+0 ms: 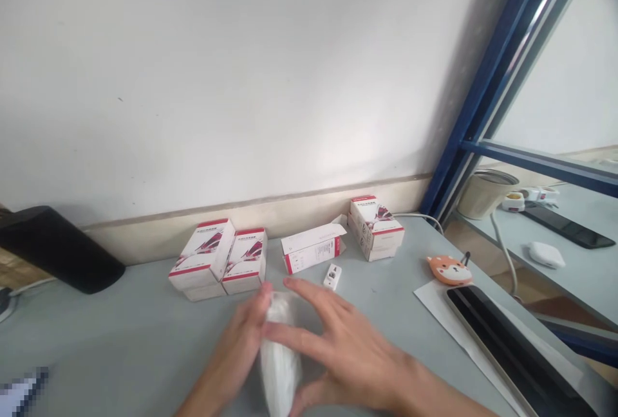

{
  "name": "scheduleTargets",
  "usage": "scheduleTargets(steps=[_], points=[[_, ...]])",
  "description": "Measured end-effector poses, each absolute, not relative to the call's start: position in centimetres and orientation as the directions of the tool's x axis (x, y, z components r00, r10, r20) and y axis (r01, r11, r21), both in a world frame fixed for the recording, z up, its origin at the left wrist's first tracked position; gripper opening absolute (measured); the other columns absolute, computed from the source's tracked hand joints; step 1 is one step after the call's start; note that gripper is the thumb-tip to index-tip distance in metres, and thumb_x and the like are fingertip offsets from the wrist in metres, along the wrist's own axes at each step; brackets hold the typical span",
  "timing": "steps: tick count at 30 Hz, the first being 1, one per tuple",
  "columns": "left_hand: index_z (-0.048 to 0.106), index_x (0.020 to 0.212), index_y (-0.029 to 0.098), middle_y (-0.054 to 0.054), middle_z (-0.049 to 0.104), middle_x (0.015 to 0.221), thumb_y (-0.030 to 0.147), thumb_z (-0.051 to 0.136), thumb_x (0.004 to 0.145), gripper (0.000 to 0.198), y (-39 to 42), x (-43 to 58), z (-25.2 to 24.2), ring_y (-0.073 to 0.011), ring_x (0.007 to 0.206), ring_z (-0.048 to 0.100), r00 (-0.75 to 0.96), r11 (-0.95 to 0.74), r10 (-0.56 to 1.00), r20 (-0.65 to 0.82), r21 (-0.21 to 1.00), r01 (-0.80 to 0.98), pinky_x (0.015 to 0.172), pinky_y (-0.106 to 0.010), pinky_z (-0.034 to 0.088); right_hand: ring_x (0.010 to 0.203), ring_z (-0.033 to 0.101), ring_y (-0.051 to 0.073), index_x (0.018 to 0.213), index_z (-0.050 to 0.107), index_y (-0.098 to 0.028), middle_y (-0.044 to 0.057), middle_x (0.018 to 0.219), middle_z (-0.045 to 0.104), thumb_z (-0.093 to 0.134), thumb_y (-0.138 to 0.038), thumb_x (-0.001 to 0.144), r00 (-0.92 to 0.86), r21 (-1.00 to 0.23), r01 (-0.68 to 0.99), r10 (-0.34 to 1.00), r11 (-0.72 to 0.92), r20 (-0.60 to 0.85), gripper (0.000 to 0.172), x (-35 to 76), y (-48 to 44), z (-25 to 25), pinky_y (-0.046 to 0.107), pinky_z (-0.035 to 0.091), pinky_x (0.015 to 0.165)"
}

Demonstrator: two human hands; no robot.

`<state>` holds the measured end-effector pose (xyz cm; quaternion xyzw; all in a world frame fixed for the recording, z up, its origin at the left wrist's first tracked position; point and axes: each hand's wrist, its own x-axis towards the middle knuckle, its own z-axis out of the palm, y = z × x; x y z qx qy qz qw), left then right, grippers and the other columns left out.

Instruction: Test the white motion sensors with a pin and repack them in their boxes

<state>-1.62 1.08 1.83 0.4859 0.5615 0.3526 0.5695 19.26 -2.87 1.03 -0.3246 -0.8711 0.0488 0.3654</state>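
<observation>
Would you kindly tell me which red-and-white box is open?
The box just behind the small white item: a flap sticks out at its right end, whereas the others look closed.

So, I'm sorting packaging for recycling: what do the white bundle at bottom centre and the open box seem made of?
White bundle: perhaps thin plastic, softly glossy, from its pale sheen and creases; blur leaves it uncertain. Open box: likely smooth printed card, judging by its folded flap.

- Leftmost box (205, 253): a line of dark characters near its top, too blurred to read.
- Box beside it (246, 259): a similar line, unreadable.
- Opened box (311, 250): small print on its side, illegible.
- Rightmost box (383, 233): characters on top, likewise unreadable.
</observation>
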Motion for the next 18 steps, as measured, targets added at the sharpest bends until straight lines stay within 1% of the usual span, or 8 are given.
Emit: scheduleTargets(steps=[2,5,9,12,14,16,17,18], points=[[0.075,0.124,0.027,-0.007,0.069,0.144,0.068,0.072,0.085,0.056,1.3,-0.4,2.8,-0.0366,0.147,0.05,0.088,0.251,0.956,-0.28,0.935,0.252,0.119,-0.044,0.041,0.156,0.039,0.037,0.156,0.044,-0.035,0.017,0.168,0.035,0.09,-0.06,0.074,-0.539,-0.283,0.524,0.57,0.803,0.62,0.097,19.2,-2.7,1.2,0.049,0.048,0.119],[0.076,0.121,0.03,-0.007,0.072,0.137,0.07,0.069,0.086,0.054,2.2,1.7,4.6,-0.037,0.142,0.053,0.13,0.245,0.947,-0.295,0.921,0.302,0.11,-0.042,0.048,0.155,0.04,0.039,0.158,0.041,-0.031,0.021,0.168,0.032,0.089,-0.064,0.072,-0.463,-0.299,0.562,0.593,0.771,0.659,0.104,19.6,-2.4,1.6,0.046,0.054,0.113],[0.076,0.114,0.028,-0.006,0.075,0.096,0.072,0.055,0.093,0.053,4.1,3.9,6.7,-0.0301,0.1,0.069,0.216,0.167,0.948,-0.235,0.942,0.29,0.082,-0.035,0.054,0.145,0.052,0.04,0.15,0.05,-0.034,0.019,0.159,0.038,0.09,-0.068,0.068,-0.269,-0.379,0.653,0.668,0.656,0.693,0.098,20.7,-2.0,2.0,0.047,0.063,0.1],[0.073,0.114,0.027,-0.001,0.062,0.072,0.068,0.045,0.1,0.052,5.9,5.0,7.3,-0.0231,0.073,0.062,0.292,-0.031,0.954,-0.067,0.947,0.32,0.068,-0.032,0.048,0.138,0.057,0.039,0.138,0.059,-0.035,0.016,0.153,0.038,0.091,-0.063,0.069,-0.091,-0.443,0.702,0.687,0.558,0.721,0.081,22.0,-1.2,1.9,0.048,0.066,0.094],[0.072,0.117,0.027,-0.002,0.066,0.082,0.062,0.047,0.102,0.045,7.3,5.5,6.9,-0.0237,0.08,0.063,0.307,-0.247,0.945,0.116,0.866,0.434,0.075,-0.033,0.048,0.135,0.057,0.037,0.134,0.061,-0.033,0.015,0.15,0.038,0.091,-0.056,0.072,-0.006,-0.449,0.73,0.661,0.516,0.75,0.072,22.9,-0.5,1.8,0.049,0.065,0.094],[0.07,0.125,0.028,-0.008,0.073,0.114,0.055,0.059,0.098,0.04,8.8,5.9,5.9,-0.0305,0.108,0.065,0.382,-0.468,0.878,0.287,0.68,0.565,0.096,-0.039,0.046,0.135,0.056,0.037,0.131,0.062,-0.031,0.015,0.149,0.04,0.092,-0.051,0.074,0.064,-0.445,0.756,0.623,0.479,0.779,0.067,23.7,0.2,1.8,0.049,0.064,0.094],[0.068,0.133,0.028,-0.012,0.07,0.129,0.052,0.066,0.094,0.046,9.5,6.0,5.4,-0.036,0.122,0.061,0.451,-0.533,0.843,0.294,0.573,0.623,0.105,-0.044,0.042,0.135,0.055,0.038,0.129,0.062,-0.031,0.015,0.149,0.04,0.092,-0.049,0.074,0.104,-0.454,0.767,0.61,0.454,0.785,0.065,24.1,0.4,1.8,0.049,0.064,0.094],[0.067,0.137,0.028,-0.014,0.068,0.132,0.05,0.067,0.092,0.05,10.1,6.1,4.9,-0.0392,0.123,0.061,0.462,-0.54,0.841,0.282,0.502,0.676,0.105,-0.048,0.041,0.135,0.055,0.038,0.128,0.063,-0.03,0.015,0.148,0.04,0.092,-0.047,0.075,0.147,-0.469,0.773,0.599,0.426,0.787,0.063,24.5,0.7,1.9,0.05,0.063,0.094]])
